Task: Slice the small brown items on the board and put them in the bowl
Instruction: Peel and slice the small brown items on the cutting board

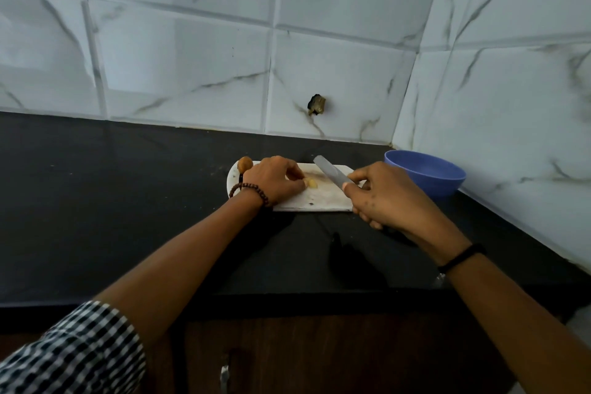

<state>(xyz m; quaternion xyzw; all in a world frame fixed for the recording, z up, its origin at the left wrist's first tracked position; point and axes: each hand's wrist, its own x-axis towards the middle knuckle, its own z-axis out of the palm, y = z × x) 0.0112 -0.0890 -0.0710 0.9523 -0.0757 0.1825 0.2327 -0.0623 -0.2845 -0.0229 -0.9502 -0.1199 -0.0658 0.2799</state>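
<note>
Blue bowl (425, 174), right of centre, looks empty; left hand (271, 181) pinches a pale piece (311, 183) on the board (316, 200); right hand (383, 195) grips the knife (329, 174).

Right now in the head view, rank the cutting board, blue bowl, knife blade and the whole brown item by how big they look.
1. cutting board
2. blue bowl, though it sits slightly farther back, so its look may understate it
3. knife blade, partly hidden by the right hand
4. whole brown item
</note>
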